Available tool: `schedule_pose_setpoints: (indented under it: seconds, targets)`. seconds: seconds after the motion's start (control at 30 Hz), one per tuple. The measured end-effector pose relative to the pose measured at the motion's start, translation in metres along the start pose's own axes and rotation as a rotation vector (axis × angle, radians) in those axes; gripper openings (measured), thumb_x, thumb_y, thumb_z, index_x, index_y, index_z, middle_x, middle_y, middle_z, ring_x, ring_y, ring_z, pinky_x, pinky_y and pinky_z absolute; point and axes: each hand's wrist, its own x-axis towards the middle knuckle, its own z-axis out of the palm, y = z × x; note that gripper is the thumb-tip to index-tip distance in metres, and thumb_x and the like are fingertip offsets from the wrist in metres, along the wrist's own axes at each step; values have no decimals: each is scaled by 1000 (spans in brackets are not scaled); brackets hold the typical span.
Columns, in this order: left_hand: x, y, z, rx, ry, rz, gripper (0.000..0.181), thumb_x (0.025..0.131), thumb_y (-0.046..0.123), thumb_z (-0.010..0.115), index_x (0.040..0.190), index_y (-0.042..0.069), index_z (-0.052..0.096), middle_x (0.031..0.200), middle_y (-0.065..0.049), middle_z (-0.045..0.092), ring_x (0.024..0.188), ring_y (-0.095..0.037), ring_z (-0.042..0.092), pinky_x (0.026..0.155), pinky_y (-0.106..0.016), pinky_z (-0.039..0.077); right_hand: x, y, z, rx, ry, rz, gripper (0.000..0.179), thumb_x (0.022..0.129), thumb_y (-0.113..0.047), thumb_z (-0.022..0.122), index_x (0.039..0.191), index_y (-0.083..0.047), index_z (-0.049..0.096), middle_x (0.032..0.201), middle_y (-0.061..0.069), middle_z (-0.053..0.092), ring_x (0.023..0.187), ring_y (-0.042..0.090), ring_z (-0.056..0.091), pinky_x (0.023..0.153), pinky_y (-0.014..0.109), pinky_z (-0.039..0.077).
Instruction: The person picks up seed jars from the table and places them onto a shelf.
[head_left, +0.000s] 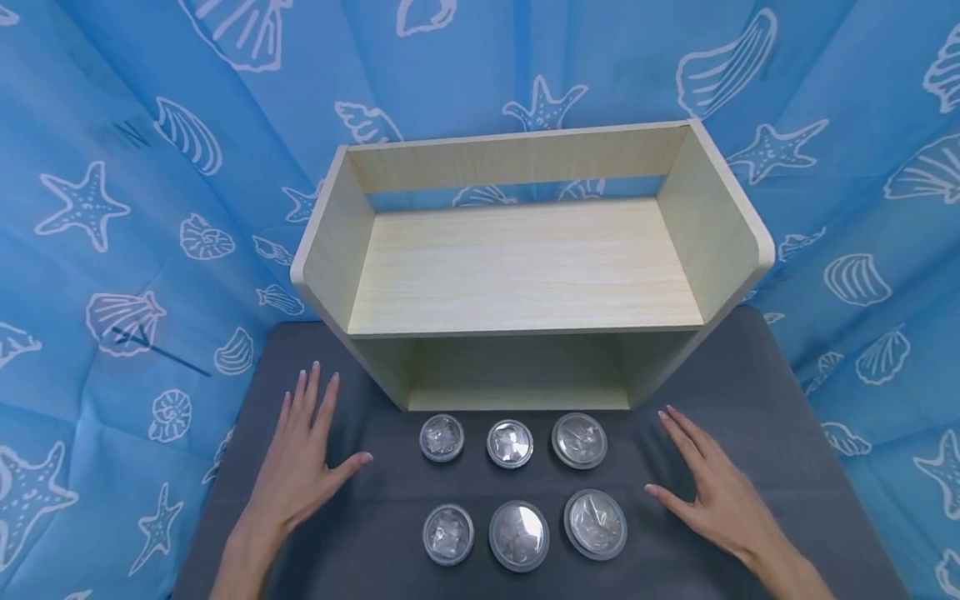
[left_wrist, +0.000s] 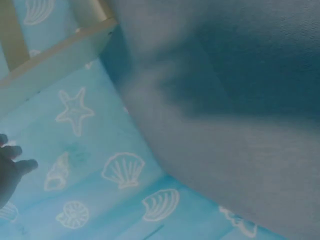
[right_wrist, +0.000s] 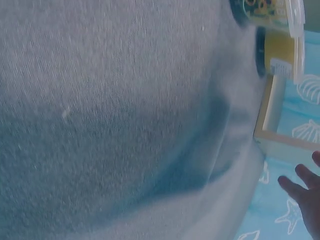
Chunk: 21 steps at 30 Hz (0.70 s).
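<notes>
Six round plastic tubs with clear lids (head_left: 518, 540) are set in two left-to-right rows on the dark grey bench (head_left: 382, 546), between the left hand (head_left: 298, 468) and the right hand (head_left: 718, 493); the right one is placed nearer, and, with fingers spread, nothing is held by either

Blue curtain (head_left: 472, 67), printed with white shells and starfish, left, right and far; pale cream wood-grain shelf (head_left: 525, 267); dark grey table (head_left: 375, 550); clear-lidded tubs (head_left: 518, 536), one on the right yellow-sided

The right hand (right_wrist: 306, 202) is cut off in its wrist view. Above its fingers, a container (right_wrist: 270, 11) is also cropped.
</notes>
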Motion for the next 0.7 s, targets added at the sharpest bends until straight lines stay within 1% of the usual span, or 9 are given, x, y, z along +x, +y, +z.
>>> schedule_pose_setpoints:
  seconds: [0.07, 0.13, 0.2, 0.27, 0.33, 0.4, 0.47, 0.6, 0.7]
  targets:
    - [3, 2, -4, -11, 36, 31, 115, 77, 63, 74, 161, 17, 10, 167, -11, 1, 150, -39, 9, 120, -50, 7, -1, -4, 2, 14, 11, -24, 105, 72, -34, 89, 157, -18, 30, 157, 10, 34, 134, 37, 40, 89, 52, 41]
    - [5, 3, -7, -25, 75, 61, 111, 79, 69, 68, 161, 16, 13, 166, -10, 5, 150, -37, 14, 119, -52, 16, -1, -9, 3, 26, 24, -49, 105, 70, -33, 90, 157, -17, 32, 156, 9, 36, 136, 29, 41, 91, 43, 41]
    - [7, 4, -11, -48, 116, 87, 108, 82, 75, 60, 160, 14, 17, 166, -10, 10, 149, -36, 21, 114, -56, 27, -2, -13, 5, 36, 28, -63, 105, 70, -33, 90, 156, -17, 33, 155, 6, 38, 137, 17, 41, 91, 32, 40]
    - [9, 6, -15, -81, 150, 103, 106, 84, 79, 52, 159, 12, 20, 165, -11, 13, 146, -37, 27, 107, -59, 35, -3, -17, 6, 63, 24, -75, 103, 70, -32, 90, 156, -17, 34, 154, 4, 39, 137, 9, 38, 93, 22, 37]
    - [12, 9, -19, -116, 176, 112, 105, 84, 79, 50, 159, 11, 22, 165, -10, 16, 144, -38, 32, 100, -63, 39, -4, -20, 8, 111, 12, -85, 102, 71, -30, 90, 155, -15, 35, 153, 4, 40, 138, 3, 35, 97, 13, 31]
    - [15, 11, -23, -151, 186, 114, 104, 84, 78, 52, 159, 12, 22, 165, -9, 16, 143, -38, 33, 98, -64, 41, -5, -22, 11, 161, 8, -108, 100, 70, -27, 91, 154, -11, 37, 151, 5, 42, 138, 2, 34, 101, 10, 27]
    - [18, 14, -27, -191, 198, 119, 103, 84, 77, 52, 159, 12, 22, 165, -8, 17, 143, -37, 33, 99, -65, 39, -7, -25, 14, 192, 0, -124, 99, 70, -25, 91, 153, -9, 38, 150, 6, 43, 138, 1, 33, 102, 8, 26]
    - [24, 19, -35, -268, 230, 140, 102, 86, 75, 53, 158, 10, 23, 164, -8, 19, 146, -33, 30, 105, -63, 35, -9, -31, 18, 235, -3, -147, 98, 69, -23, 92, 151, -7, 40, 146, 6, 46, 133, 2, 40, 100, 10, 32]
    - [28, 21, -40, -323, 267, 149, 101, 85, 73, 55, 158, 9, 25, 164, -10, 20, 147, -32, 26, 106, -65, 31, -8, -35, 21, 307, 8, -178, 98, 66, -17, 93, 149, -5, 43, 143, 7, 49, 128, 6, 47, 98, 11, 36]
